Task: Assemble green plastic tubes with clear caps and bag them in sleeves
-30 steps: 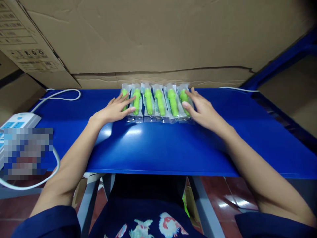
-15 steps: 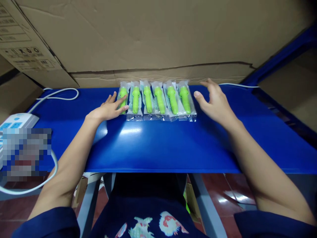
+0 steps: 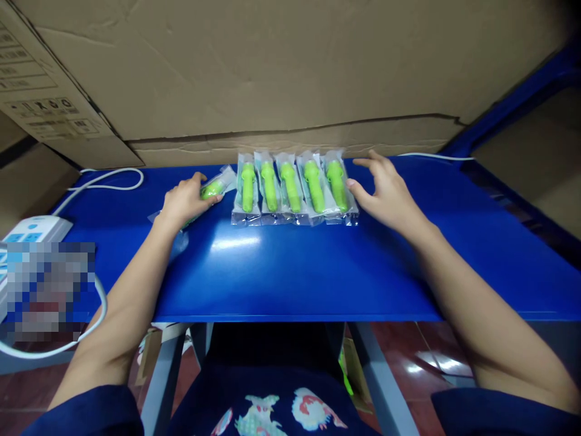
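Note:
Several bright green, tube-shaped items [image 3: 290, 184], each in a clear plastic bag, lie side by side in a row on the blue table [image 3: 281, 272]. Another bagged green item [image 3: 212, 190] lies aslant, left of the row. My left hand [image 3: 182, 201] is closed over that one and covers its lower part; the bag's end shows past the wrist. Beside the rightmost bag is my right hand [image 3: 381, 188], fingers apart and holding nothing. Its thumb is close to that bag; whether they touch I cannot tell.
A large cardboard sheet [image 3: 290, 72] stands along the back edge. At the left are a white power strip [image 3: 49, 227] with a looped white cable [image 3: 120, 178] and a blurred-out patch. Another white cable [image 3: 436, 157] runs behind my right hand. A blue frame [image 3: 503, 109] rises on the right.
My left hand has closed on the leftmost bagged green item and turned it aslant, shifting it left from the row. My right hand has moved slightly left, nearer the row.

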A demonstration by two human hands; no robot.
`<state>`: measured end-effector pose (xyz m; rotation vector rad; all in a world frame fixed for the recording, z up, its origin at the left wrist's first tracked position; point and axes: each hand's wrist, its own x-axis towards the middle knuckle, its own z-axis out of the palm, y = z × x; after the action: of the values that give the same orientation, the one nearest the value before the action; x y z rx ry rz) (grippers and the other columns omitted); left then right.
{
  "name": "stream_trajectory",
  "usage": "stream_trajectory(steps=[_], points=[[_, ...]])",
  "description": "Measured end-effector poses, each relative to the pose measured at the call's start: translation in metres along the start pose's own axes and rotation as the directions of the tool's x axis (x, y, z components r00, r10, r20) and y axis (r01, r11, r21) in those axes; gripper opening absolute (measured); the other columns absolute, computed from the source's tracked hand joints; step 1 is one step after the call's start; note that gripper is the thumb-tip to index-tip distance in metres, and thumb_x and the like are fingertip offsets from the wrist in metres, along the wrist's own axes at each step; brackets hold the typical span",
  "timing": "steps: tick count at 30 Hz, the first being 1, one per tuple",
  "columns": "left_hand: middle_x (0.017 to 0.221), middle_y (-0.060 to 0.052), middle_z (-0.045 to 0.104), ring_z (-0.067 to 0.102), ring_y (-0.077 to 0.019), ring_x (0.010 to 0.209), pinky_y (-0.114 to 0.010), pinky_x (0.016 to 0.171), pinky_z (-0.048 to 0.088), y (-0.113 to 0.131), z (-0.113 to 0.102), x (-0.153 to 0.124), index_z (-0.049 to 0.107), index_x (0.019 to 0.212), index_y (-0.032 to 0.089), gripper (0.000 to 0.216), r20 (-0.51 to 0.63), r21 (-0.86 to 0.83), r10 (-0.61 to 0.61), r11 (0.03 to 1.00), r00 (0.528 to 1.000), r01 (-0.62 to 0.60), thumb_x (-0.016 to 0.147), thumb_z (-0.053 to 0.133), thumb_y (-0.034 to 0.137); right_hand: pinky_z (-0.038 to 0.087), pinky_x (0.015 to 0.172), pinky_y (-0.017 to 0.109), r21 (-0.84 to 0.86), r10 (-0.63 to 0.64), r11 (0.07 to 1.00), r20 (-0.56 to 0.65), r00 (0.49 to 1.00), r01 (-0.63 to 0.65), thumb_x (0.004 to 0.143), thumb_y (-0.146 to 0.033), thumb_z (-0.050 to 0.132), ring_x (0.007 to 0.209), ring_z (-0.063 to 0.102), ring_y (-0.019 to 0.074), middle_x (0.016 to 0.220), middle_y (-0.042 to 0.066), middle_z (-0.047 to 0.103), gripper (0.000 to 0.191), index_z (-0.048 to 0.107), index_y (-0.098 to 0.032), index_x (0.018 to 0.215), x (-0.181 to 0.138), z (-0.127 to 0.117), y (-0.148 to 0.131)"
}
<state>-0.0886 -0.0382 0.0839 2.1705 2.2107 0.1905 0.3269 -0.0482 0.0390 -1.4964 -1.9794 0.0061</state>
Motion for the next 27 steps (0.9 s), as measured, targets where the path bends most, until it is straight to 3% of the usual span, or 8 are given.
stream_trajectory(steps=[4,7,10,13,17,19,22,27], points=[[0.129,-0.023,0.071,0.065,-0.0479,0.128,-0.059,0.107,0.052,-0.015,0.01,0.011,0.055,0.149,0.016,0.078,0.014,-0.144,-0.053,0.988,0.998,0.055,0.083,0.077,0.05,0.036,0.126,0.066,0.007,-0.028,1.0,-0.008,1.0,0.028,0.098,-0.052,0.056,0.155,0.045,0.0399,0.161,0.023,0.051,0.056,0.062,-0.018,0.142,0.001,0.006,-0.002],[0.109,-0.017,0.075,0.069,-0.0444,0.121,-0.058,0.109,0.052,-0.023,0.013,0.019,0.06,0.143,0.017,0.077,-0.043,-0.487,-0.101,0.871,0.994,0.067,0.075,0.088,0.039,0.038,0.125,0.066,0.039,-0.075,0.996,-0.033,0.997,0.077,0.098,-0.051,0.058,0.152,0.048,0.0406,0.158,0.024,0.053,0.051,0.065,-0.018,0.135,0.0,0.011,-0.011],[0.102,-0.01,0.074,0.072,-0.0393,0.119,-0.057,0.108,0.055,-0.013,0.016,0.022,0.058,0.145,0.024,0.077,-0.11,-0.869,-0.139,0.495,0.984,-0.027,0.076,0.091,0.031,0.041,0.123,0.065,0.152,-0.158,0.974,-0.07,0.985,0.167,0.1,-0.055,0.057,0.147,0.054,0.0396,0.152,0.021,0.059,0.045,0.067,-0.02,0.127,-0.004,0.014,-0.035],[0.118,-0.006,0.072,0.071,-0.0348,0.125,-0.057,0.106,0.057,0.017,0.019,0.016,0.042,0.156,0.038,0.08,-0.082,-0.996,-0.105,0.056,0.991,-0.076,0.087,0.084,0.034,0.051,0.114,0.06,0.411,-0.214,0.889,-0.014,0.977,0.201,0.103,-0.061,0.055,0.137,0.063,0.0358,0.145,0.018,0.065,0.045,0.066,-0.024,0.126,-0.012,0.017,-0.075],[0.144,-0.003,0.064,0.069,-0.0281,0.132,-0.055,0.107,0.058,0.063,0.028,-0.005,0.008,0.161,0.055,0.101,-0.029,-0.962,-0.058,-0.27,0.998,-0.044,0.094,0.079,0.03,0.063,0.098,0.05,0.783,-0.235,0.617,0.275,0.932,-0.076,0.097,-0.076,0.058,0.116,0.073,0.0295,0.143,0.015,0.066,0.07,0.048,-0.028,0.147,-0.021,0.032,-0.126],[0.15,-0.004,0.061,0.069,-0.0255,0.132,-0.052,0.108,0.058,0.077,0.034,-0.017,-0.001,0.16,0.057,0.11,-0.015,-0.94,-0.055,-0.339,0.998,-0.032,0.092,0.081,0.027,0.063,0.095,0.048,0.809,-0.212,0.576,0.286,0.934,-0.117,0.09,-0.077,0.067,0.112,0.073,0.0284,0.138,0.013,0.068,0.082,0.042,-0.029,0.152,-0.024,0.043,-0.141],[0.149,-0.005,0.061,0.067,-0.0245,0.134,-0.052,0.11,0.057,0.084,0.042,-0.026,-0.002,0.161,0.054,0.115,0.005,-0.94,-0.007,-0.34,1.0,0.002,0.089,0.084,0.024,0.063,0.092,0.047,0.735,-0.112,0.675,0.185,0.976,-0.061,0.085,-0.068,0.078,0.11,0.072,0.0302,0.126,0.012,0.072,0.078,0.05,-0.027,0.145,-0.025,0.054,-0.143],[0.148,-0.008,0.06,0.064,-0.0281,0.138,-0.053,0.116,0.054,0.061,0.057,-0.004,0.025,0.157,0.045,0.102,-0.161,-0.981,0.12,-0.131,0.98,-0.145,0.08,0.092,0.034,0.062,0.078,0.041,0.719,-0.031,0.694,0.066,0.997,-0.026,0.087,-0.068,0.075,0.095,0.072,0.026,0.116,0.01,0.074,0.056,0.068,-0.023,0.12,-0.015,0.045,-0.111]])
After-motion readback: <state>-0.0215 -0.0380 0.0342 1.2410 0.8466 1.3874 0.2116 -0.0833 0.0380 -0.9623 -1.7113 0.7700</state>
